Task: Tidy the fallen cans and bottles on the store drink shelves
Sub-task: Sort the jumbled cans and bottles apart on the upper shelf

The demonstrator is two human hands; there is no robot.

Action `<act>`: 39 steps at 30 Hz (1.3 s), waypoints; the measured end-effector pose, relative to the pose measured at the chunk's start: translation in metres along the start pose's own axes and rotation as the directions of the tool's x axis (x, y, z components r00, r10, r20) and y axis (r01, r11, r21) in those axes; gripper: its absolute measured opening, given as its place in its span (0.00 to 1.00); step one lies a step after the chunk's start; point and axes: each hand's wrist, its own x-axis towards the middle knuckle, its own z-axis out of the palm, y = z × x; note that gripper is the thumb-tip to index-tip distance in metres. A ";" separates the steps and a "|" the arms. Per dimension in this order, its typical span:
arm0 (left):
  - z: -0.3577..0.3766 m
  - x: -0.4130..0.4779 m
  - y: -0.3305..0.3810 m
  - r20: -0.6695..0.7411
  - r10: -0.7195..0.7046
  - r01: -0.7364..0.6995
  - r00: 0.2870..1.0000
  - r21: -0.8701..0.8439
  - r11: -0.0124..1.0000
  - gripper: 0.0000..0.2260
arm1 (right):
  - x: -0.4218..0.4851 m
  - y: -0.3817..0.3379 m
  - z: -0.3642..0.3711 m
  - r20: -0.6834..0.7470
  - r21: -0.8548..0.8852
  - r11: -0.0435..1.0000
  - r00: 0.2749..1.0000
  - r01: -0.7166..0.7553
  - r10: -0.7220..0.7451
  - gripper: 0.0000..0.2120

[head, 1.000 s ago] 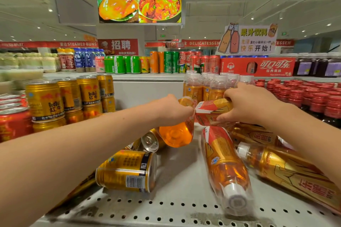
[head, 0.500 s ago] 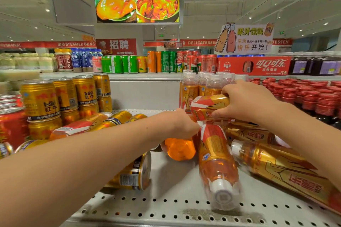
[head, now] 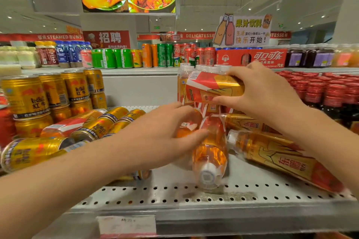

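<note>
Far left: upright gold cans (head: 23, 95) stand in a stacked block. Four show in the top tier, with a lower tier beneath. In front of the block, at least four fallen gold cans (head: 93, 128) lie on their sides on the perforated shelf (head: 174, 190): one at the left edge and three side by side pointing toward the back. One fallen bottle (head: 66, 125) with a red and gold label lies beside those three cans, touching them.

Centre: the left hand (head: 165, 136) reaches across the shelf. Its thumb above and fingers below are curled round the orange bottle (head: 187, 122), which sits low in the pile; blur hides the finer detail of the grasp. Just to the right, one cap-forward bottle (head: 209, 153) lies on the shelf with its white cap toward the camera, touching the orange bottle.

Above the pile, the right hand (head: 262, 93) holds the raised bottle (head: 211, 87) level and clear of the shelf, fingers over the top and thumb underneath. Behind it stands a group of upright white-capped bottles (head: 204, 68); their number cannot be told.

Right: two more labelled bottles lie on their sides, the rear bottle (head: 244, 122) and the front bottle (head: 281, 155). The front bottle's cap is near the cap-forward bottle. Bottles lying or held total six.

Far right: rows of upright red-capped bottles (head: 330, 87), too many to count.
</note>
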 end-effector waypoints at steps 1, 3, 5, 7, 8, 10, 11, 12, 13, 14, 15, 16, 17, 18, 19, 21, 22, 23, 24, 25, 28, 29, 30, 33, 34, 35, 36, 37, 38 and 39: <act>-0.001 -0.011 0.005 0.066 0.043 -0.041 0.997 -0.036 0.999 0.24 | -0.007 -0.002 -0.006 -0.013 0.001 1.000 1.000 -0.003 0.003 0.36; 0.004 -0.025 0.011 0.209 0.121 -0.119 0.970 -0.020 0.993 0.29 | -0.024 -0.007 -0.017 -0.041 0.013 1.000 0.999 -0.006 0.007 0.37; 0.012 -0.031 0.015 0.225 0.196 -0.222 0.955 0.097 0.970 0.29 | -0.042 -0.012 -0.029 -0.063 0.045 0.999 0.998 -0.027 0.030 0.37; 0.016 -0.029 0.017 0.169 0.216 -0.239 0.962 0.128 0.963 0.28 | -0.062 -0.015 -0.042 -0.083 0.057 0.997 0.995 -0.050 0.055 0.38; 0.018 -0.028 0.017 0.153 0.212 -0.228 0.965 0.100 0.968 0.28 | -0.072 -0.016 -0.048 -0.093 0.055 0.997 0.993 -0.061 0.066 0.38; 0.021 -0.025 0.014 0.150 0.186 -0.196 0.971 0.056 0.979 0.27 | -0.094 -0.019 -0.058 -0.099 0.041 0.996 0.991 -0.085 0.089 0.36; 0.022 -0.023 0.011 0.156 0.172 -0.182 0.973 0.053 0.982 0.27 | -0.105 -0.020 -0.063 -0.097 0.032 0.995 0.990 -0.098 0.101 0.36; 0.023 -0.021 0.009 0.163 0.159 -0.169 0.974 0.051 0.984 0.27 | -0.115 -0.021 -0.066 -0.089 0.027 0.993 0.989 -0.112 0.114 0.35; 0.022 -0.021 0.009 0.169 0.144 -0.154 0.975 0.048 0.987 0.27 | -0.125 -0.022 -0.068 -0.074 0.025 0.992 0.989 -0.126 0.128 0.35; 0.021 -0.021 0.009 0.172 0.128 -0.137 0.977 0.046 0.989 0.26 | -0.134 -0.023 -0.070 -0.054 0.026 0.990 0.988 -0.142 0.143 0.35; 0.021 -0.022 0.009 0.166 0.110 -0.120 0.980 0.052 0.991 0.26 | -0.141 -0.024 -0.071 -0.030 0.026 0.987 0.987 -0.156 0.157 0.35; 0.021 -0.022 0.010 0.153 0.092 -0.103 0.984 0.067 0.992 0.25 | -0.147 -0.025 -0.071 -0.004 0.020 0.986 0.986 -0.167 0.167 0.36; 0.021 -0.023 0.012 0.140 0.071 -0.084 0.988 0.089 0.993 0.25 | -0.151 -0.026 -0.070 0.018 0.007 0.985 0.985 -0.173 0.172 0.36; 0.022 -0.023 0.013 0.131 0.049 -0.064 0.990 0.113 0.991 0.25 | -0.155 -0.027 -0.067 0.037 -0.010 0.985 0.984 -0.173 0.174 0.37; 0.024 -0.022 0.015 0.122 0.026 -0.043 0.992 0.139 0.989 0.26 | -0.158 -0.027 -0.065 0.052 -0.029 0.985 0.983 -0.173 0.174 0.37; 0.026 -0.021 0.019 0.091 -0.034 0.017 0.995 0.179 0.984 0.26 | -0.164 -0.028 -0.058 0.074 -0.059 0.983 0.981 -0.174 0.178 0.38; 0.027 -0.021 0.021 0.051 -0.065 0.055 0.997 0.183 0.982 0.26 | -0.166 -0.028 -0.055 0.085 -0.067 0.982 0.980 -0.174 0.179 0.38; 0.028 -0.020 0.023 -0.008 -0.086 0.086 0.996 0.171 0.982 0.26 | -0.167 -0.028 -0.050 0.096 -0.070 0.982 0.979 -0.176 0.182 0.38; 0.028 -0.021 0.025 -0.074 -0.084 0.094 0.994 0.144 0.985 0.26 | -0.168 -0.029 -0.046 0.108 -0.068 0.981 0.976 -0.182 0.189 0.38; 0.027 -0.022 0.027 -0.131 -0.052 0.067 0.990 0.111 0.992 0.26 | -0.168 -0.029 -0.042 0.121 -0.065 0.980 0.973 -0.190 0.197 0.38; 0.024 -0.032 0.039 -0.161 0.186 -0.179 0.969 0.062 0.982 0.21 | -0.166 -0.032 -0.030 0.135 -0.058 0.978 0.969 -0.201 0.207 0.37; 0.026 -0.034 0.042 -0.134 0.265 -0.257 0.955 0.075 0.963 0.19 | -0.165 -0.032 -0.027 0.128 -0.065 0.978 0.971 -0.196 0.203 0.37; 0.030 -0.034 0.044 -0.109 0.317 -0.308 0.942 0.093 0.947 0.18 | -0.165 -0.032 -0.024 0.119 -0.075 0.979 0.973 -0.190 0.198 0.36; 0.045 -0.029 0.046 -0.110 0.315 -0.306 0.943 0.091 0.948 0.19 | -0.163 -0.030 -0.020 0.102 -0.084 0.980 0.977 -0.178 0.186 0.35; 0.048 -0.027 0.046 -0.116 0.303 -0.293 0.946 0.093 0.952 0.20 | -0.163 -0.029 -0.019 0.090 -0.093 0.981 0.980 -0.168 0.176 0.35; 0.051 -0.024 0.045 -0.114 0.294 -0.284 0.949 0.097 0.954 0.21 | -0.163 -0.028 -0.019 0.070 -0.116 0.982 0.985 -0.147 0.156 0.34; 0.054 -0.023 0.044 -0.106 0.287 -0.277 0.952 0.099 0.956 0.23 | -0.163 -0.028 -0.019 0.050 -0.143 0.982 0.991 -0.120 0.128 0.33; 0.056 -0.023 0.043 -0.097 0.278 -0.268 0.956 0.098 0.958 0.24 | -0.162 -0.028 -0.018 0.031 -0.158 0.983 0.994 -0.095 0.101 0.31; 0.058 -0.022 0.043 -0.091 0.267 -0.258 0.959 0.096 0.961 0.25 | -0.161 -0.029 -0.017 0.015 -0.159 0.984 0.996 -0.080 0.083 0.29; 0.059 -0.022 0.044 -0.087 0.258 -0.250 0.962 0.092 0.964 0.26 | -0.160 -0.030 -0.017 0.007 -0.151 0.986 0.997 -0.071 0.073 0.27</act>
